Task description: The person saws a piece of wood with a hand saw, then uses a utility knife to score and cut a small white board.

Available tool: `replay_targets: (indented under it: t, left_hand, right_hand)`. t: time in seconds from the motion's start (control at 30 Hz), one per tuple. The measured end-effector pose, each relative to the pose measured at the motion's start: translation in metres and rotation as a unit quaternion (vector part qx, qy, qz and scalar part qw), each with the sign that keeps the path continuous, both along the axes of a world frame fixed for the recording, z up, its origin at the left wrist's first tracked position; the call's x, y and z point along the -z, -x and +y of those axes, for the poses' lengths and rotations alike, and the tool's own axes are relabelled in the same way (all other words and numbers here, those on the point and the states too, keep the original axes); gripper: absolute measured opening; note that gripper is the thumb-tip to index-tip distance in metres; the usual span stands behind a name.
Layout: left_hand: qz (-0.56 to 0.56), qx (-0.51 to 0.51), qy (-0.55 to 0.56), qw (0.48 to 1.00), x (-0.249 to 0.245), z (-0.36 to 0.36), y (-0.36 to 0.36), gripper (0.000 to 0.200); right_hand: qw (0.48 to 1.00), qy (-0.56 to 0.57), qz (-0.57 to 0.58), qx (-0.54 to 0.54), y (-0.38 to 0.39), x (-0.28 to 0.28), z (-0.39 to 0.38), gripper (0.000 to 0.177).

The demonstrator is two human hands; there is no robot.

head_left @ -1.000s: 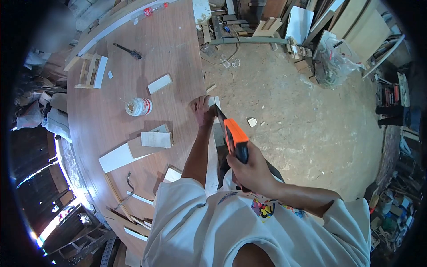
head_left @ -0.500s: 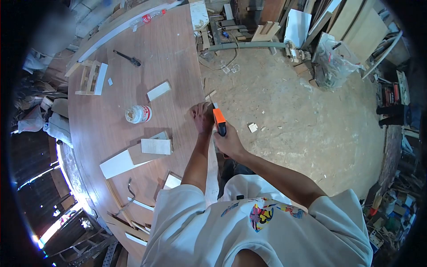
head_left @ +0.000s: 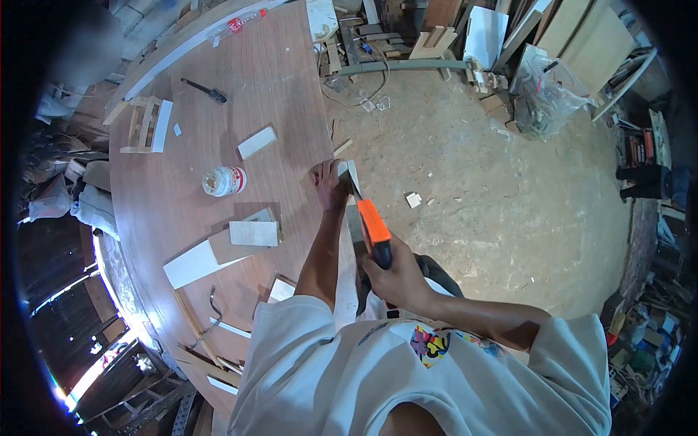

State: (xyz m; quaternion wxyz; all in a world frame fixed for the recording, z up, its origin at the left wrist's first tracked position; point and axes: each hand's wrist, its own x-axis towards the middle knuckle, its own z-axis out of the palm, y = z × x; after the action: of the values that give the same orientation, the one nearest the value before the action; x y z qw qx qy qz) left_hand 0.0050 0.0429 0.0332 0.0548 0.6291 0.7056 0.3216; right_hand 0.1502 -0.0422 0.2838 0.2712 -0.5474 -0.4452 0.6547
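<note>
My right hand (head_left: 398,277) is wrapped round the handle of a handsaw (head_left: 374,221) with an orange and black grip. Its thin blade runs away from me to a white-faced piece of wood (head_left: 352,168) at the table's right edge, where blade and wood meet. My left hand (head_left: 331,190) presses down on that piece with bent fingers, close to the blade's left side. Part of the wood is hidden beneath this hand, and the cut itself is too small to make out.
On the table (head_left: 280,102) lie a white block (head_left: 257,142), a glass jar (head_left: 224,181), stacked boards (head_left: 254,233), a dark tool (head_left: 204,90) and a small wooden frame (head_left: 147,125). Wood scraps (head_left: 414,200) dot the floor. A plastic bag (head_left: 547,98) stands at the back right.
My right hand has drawn the saw back toward my body and slightly right, so more of the blade and the wood's end shows. The left hand stays on the wood.
</note>
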Motion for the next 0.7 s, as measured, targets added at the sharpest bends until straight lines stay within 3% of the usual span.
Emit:
replay_targets:
  t: [0.07,0.13,0.3,0.4,0.5,0.57,0.7]
  left_hand:
    - [0.012,0.006,-0.027,1.000,0.002,0.000,0.002,0.032]
    - [0.042,0.010,-0.017,0.999,-0.007,0.001,0.000,0.030]
    - [0.082,0.005,-0.024,0.996,-0.007,-0.006,-0.001,0.022]
    - [0.046,-0.017,-0.037,0.998,-0.003,0.003,-0.001,0.021]
    - [0.098,0.007,-0.014,0.995,-0.001,-0.001,0.001,0.025]
    - [0.022,-0.014,-0.037,0.999,0.000,0.001,0.001,0.028]
    - [0.018,-0.008,-0.035,0.999,-0.002,0.002,0.000,0.030]
  right_hand:
    - [0.975,-0.219,-0.033,0.016,0.012,0.052,0.009,0.007]
    - [0.998,-0.060,0.006,0.021,0.013,0.102,0.031,0.008]
    - [1.000,-0.016,-0.011,0.004,0.030,0.138,0.053,0.011]
    - [1.000,-0.014,-0.014,0.000,0.029,0.125,0.059,0.012]
    - [1.000,0.011,0.001,0.003,0.026,0.095,0.052,0.012]
    - [1.000,0.008,0.013,0.001,0.023,0.077,0.042,0.011]
    - [0.999,0.042,0.004,-0.009,0.004,0.031,0.019,0.012]
